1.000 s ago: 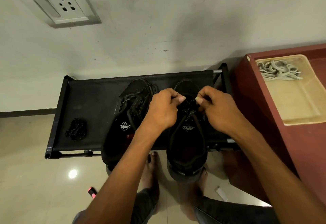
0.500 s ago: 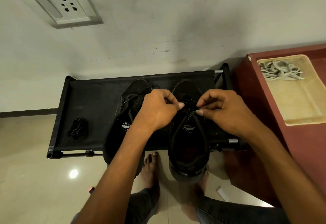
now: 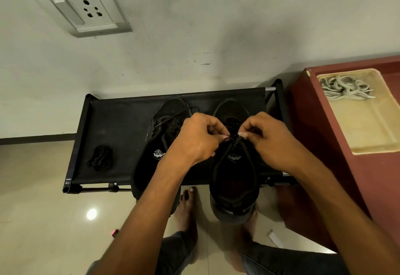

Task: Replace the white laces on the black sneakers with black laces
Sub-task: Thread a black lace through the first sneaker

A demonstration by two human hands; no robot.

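Two black sneakers stand side by side on a black shoe rack (image 3: 121,127). The right sneaker (image 3: 234,179) carries a black lace (image 3: 234,141) over its tongue. My left hand (image 3: 199,139) and my right hand (image 3: 268,138) meet above that tongue, and each pinches the black lace between thumb and fingertips. The left sneaker (image 3: 158,142) is partly hidden by my left wrist; a black lace runs across its toe. A bundle of spare black lace (image 3: 100,160) lies on the rack's left side. White laces (image 3: 344,87) sit in a cream tray (image 3: 372,140).
The cream tray rests on a dark red cabinet (image 3: 324,166) right of the rack. The wall with a socket plate (image 3: 84,12) is close behind the rack. My bare feet (image 3: 186,205) stand on the glossy tiled floor below the rack's front bar.
Both hands have drawn closer together over the right sneaker's tongue, fingertips now nearly touching on the lace. The sneakers and the rack have stayed where they were.
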